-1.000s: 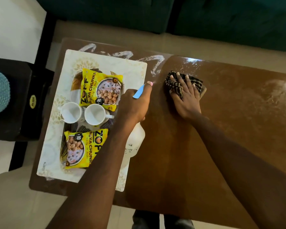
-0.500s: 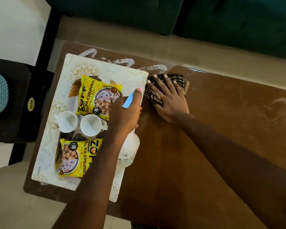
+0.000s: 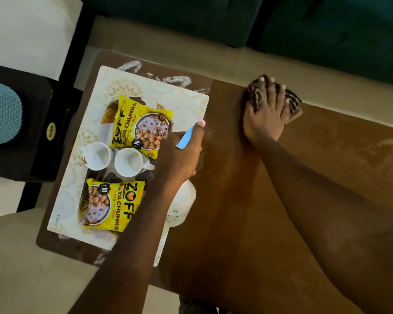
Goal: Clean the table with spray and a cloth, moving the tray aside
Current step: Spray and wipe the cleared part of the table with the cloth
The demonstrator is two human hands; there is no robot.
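My right hand (image 3: 265,116) presses flat, fingers spread, on a dark striped cloth (image 3: 292,101) at the far edge of the brown table (image 3: 236,223). My left hand (image 3: 182,155) grips a white spray bottle (image 3: 182,205) with a blue trigger (image 3: 186,138), held above the table beside the tray's right edge. The white patterned tray (image 3: 159,91) lies on the left end of the table. It carries two yellow snack packets (image 3: 141,125) and two white cups (image 3: 127,162). White smears (image 3: 175,79) show on the table just behind the tray.
A dark green sofa (image 3: 304,30) runs along the far side beyond a strip of pale floor. A black stand (image 3: 32,132) with a blue knitted thing (image 3: 0,114) on it sits left of the table. The table's right part looks streaked and wet.
My right hand slid the cloth left to the tray's corner, then back right along the far edge. The left hand with the bottle stayed beside the tray.
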